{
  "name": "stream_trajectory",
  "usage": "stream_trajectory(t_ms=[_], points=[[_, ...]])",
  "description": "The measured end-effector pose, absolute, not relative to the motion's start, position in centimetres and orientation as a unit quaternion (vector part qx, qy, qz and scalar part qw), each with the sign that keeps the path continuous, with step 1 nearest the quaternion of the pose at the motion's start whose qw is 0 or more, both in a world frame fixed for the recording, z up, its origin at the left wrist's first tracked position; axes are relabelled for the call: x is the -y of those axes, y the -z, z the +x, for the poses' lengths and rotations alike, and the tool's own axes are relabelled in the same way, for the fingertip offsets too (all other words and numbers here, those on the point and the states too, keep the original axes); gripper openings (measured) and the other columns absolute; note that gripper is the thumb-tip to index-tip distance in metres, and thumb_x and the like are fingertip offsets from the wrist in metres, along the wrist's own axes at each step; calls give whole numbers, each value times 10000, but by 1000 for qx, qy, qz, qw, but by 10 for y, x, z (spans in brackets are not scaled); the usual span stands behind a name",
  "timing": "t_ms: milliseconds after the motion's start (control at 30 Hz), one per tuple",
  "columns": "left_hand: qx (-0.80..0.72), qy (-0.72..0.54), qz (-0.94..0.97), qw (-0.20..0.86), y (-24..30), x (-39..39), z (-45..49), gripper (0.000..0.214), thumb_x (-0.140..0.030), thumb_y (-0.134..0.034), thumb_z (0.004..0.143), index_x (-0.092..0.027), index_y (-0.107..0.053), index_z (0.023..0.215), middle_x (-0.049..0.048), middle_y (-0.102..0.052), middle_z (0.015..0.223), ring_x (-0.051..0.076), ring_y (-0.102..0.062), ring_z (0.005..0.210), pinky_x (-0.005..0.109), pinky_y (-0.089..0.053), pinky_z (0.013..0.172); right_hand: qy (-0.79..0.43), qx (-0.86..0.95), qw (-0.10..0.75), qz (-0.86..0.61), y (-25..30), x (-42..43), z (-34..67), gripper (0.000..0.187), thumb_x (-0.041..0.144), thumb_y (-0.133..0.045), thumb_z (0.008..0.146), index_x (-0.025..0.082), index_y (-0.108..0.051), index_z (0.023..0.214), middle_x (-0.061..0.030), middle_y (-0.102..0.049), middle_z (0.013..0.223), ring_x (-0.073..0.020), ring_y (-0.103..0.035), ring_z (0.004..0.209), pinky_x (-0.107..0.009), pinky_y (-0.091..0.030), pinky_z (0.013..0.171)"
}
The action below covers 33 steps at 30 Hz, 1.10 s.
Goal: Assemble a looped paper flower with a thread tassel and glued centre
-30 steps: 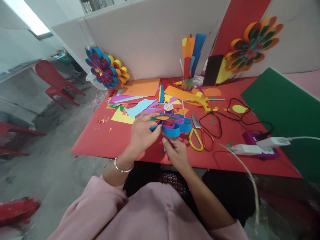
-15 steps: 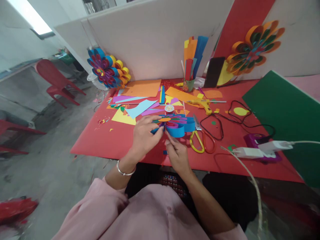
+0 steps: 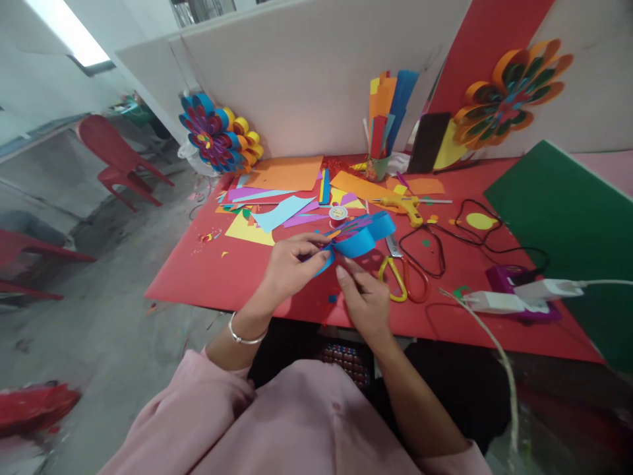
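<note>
A paper flower (image 3: pixel 359 236) made of looped blue, purple and orange strips is tilted up off the red table (image 3: pixel 208 277). My left hand (image 3: pixel 289 267) pinches its near left edge with closed fingers. My right hand (image 3: pixel 363 297) is closed on the flower's lower edge, just below the blue loops. A silver bangle (image 3: pixel 243 335) sits on my left wrist.
Yellow-handled scissors (image 3: pixel 398 270) lie right of my hands, a yellow glue gun (image 3: pixel 405 206) behind them with black cords. Loose coloured paper sheets (image 3: pixel 281 185), a cup of paper strips (image 3: pixel 378 165), finished paper flowers (image 3: pixel 215 138), a green board (image 3: pixel 568 224) and a white power adapter (image 3: pixel 514 297) surround them.
The paper flower lay flat on the table; both hands have lifted and tilted it up towards me. The view has shifted slightly.
</note>
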State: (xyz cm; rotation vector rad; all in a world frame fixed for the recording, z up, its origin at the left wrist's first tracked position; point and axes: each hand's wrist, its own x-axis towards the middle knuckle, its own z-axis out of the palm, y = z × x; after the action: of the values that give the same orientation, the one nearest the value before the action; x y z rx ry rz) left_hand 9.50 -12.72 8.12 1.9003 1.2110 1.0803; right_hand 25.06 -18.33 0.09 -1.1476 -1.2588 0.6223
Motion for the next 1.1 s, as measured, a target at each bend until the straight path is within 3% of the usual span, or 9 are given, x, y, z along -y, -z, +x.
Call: stream_trajectory(t_ms=[200,367,533,633,767,933,1100], points=[[-429,-376,710,413,-93,122,82,187,-304,-742,834,-185,-774,695,127,-799,1147,251,-767,982,352,-610,788,-223,597,595,-490,-15,179,252,231,296,-648,984,206,-834,1087,-82,-839,1051,-270,-824,910,-332,-666,763],[-400,-355,689,489,-98,110,68,281,-416,-770,851,-167,-804,723,136,-794,1173,296,-694,1212,361,-568,956,-198,624,578,-486,-32,166,251,249,240,-590,993,216,-818,1088,-67,-840,1069,-233,-815,960,-303,-642,828],[-404,-378,602,575,-94,90,56,408,-528,-700,900,-146,-829,968,87,-810,943,209,-719,854,314,-574,794,-229,635,557,-485,-49,155,245,253,263,-572,1014,225,-796,1125,-43,-840,1020,-193,-794,857,-277,-606,767],[-382,-401,590,587,-90,77,51,314,-458,-812,823,-147,-784,859,44,-767,820,150,-670,729,255,-547,706,-249,621,554,-496,-56,152,241,243,295,-566,1027,227,-785,1106,-6,-788,808,-151,-691,627,-264,-525,598],[-309,-421,615,590,-85,66,53,303,-372,-898,762,-157,-727,889,38,-744,863,146,-691,792,244,-561,741,-299,584,562,-504,-59,151,238,231,329,-557,1035,229,-756,1094,33,-664,669,-131,-576,546,-252,-438,514],[-300,-473,615,555,-74,68,65,302,-303,-940,717,-158,-690,807,-6,-682,748,109,-639,703,211,-531,676,-321,554,576,-508,-52,157,233,208,349,-548,1055,248,-720,1111,45,-637,689,-123,-593,577,-236,-463,538],[-289,-489,596,567,-57,71,71,313,-349,-956,695,-165,-734,817,25,-722,786,131,-656,742,239,-548,707,-283,573,569,-518,-53,169,233,181,298,-555,1061,264,-728,1100,32,-721,811,-114,-676,674,-226,-528,644]])
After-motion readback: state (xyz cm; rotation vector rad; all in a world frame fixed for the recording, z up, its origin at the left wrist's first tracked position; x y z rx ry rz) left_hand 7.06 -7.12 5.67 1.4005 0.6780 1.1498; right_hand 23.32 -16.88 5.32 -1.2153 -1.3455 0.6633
